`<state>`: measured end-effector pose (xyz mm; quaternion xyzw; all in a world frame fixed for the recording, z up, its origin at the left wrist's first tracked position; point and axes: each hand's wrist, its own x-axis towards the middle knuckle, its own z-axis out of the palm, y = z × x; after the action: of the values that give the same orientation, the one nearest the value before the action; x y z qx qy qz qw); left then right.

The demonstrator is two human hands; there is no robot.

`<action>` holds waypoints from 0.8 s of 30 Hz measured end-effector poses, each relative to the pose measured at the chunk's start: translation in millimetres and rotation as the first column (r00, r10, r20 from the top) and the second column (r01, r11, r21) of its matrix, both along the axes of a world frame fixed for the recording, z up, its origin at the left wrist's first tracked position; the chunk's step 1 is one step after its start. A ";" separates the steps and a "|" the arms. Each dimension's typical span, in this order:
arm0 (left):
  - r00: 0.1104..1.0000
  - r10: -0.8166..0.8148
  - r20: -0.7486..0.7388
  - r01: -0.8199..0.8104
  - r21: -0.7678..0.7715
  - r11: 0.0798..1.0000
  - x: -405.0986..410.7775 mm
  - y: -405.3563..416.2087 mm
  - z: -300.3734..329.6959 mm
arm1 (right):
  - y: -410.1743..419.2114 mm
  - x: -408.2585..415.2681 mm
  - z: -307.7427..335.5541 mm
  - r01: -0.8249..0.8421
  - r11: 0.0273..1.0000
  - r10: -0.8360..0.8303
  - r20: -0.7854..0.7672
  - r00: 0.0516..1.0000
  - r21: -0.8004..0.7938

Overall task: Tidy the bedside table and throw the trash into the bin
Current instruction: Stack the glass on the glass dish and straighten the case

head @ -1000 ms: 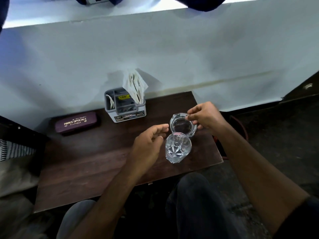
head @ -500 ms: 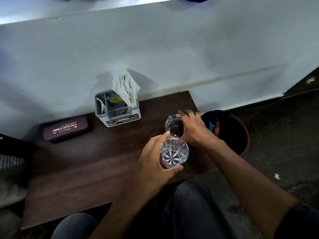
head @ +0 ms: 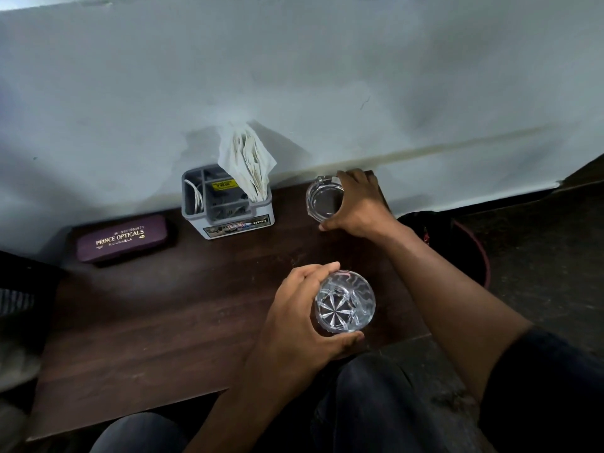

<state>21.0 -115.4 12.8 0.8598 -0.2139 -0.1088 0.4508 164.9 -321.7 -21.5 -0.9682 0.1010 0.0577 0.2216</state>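
Looking down from my head, my left hand wraps around a cut-glass tumbler, fingers curled round its far side and thumb along the near side, close to the front right edge of the dark wooden bedside table. My right hand grips a clear glass ashtray at the back right corner, fingers over its far rim, thumb at the near rim; the ashtray sits just beside the white wall and near the table's right edge. Between the two glass pieces lies a bare stretch of tabletop.

At the back, a grey organizer box stands against the wall with folded papers sticking up from it. To its left, a purple glasses case lies flat near the wall. The whole left and front of the table is open wood.

On the floor past the right edge, mostly behind my right forearm, sits a dark bin with a reddish rim.
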 end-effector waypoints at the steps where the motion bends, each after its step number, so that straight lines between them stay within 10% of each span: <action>1: 1.000 0.005 0.002 -0.005 0.000 1.000 -0.6 -0.4 -0.3 | 0.6 2.2 -1.1 0.002 1.000 -0.002 -0.011 1.000 -0.006; 10: 1.000 -0.026 -0.017 0.026 -0.024 0.999 0.6 -1.5 2.3 | -7.5 -17.2 13.8 -0.031 0.994 0.030 0.016 0.999 0.103; 16: 0.990 0.080 -0.119 -0.095 -0.127 0.987 -3.6 1.5 -8.9 | -0.4 -108.8 77.7 -0.052 0.789 0.000 0.084 0.996 0.613; 24: 0.978 0.010 -0.210 -0.034 -0.112 0.993 11.7 22.3 -7.6 | 28.4 -164.3 80.3 -0.318 0.880 0.375 -0.107 0.921 0.352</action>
<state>32.8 -93.0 5.2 0.8186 -0.1616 -0.1810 0.5206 0.6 -293.3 58.7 -0.9113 -0.0666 0.1960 0.3559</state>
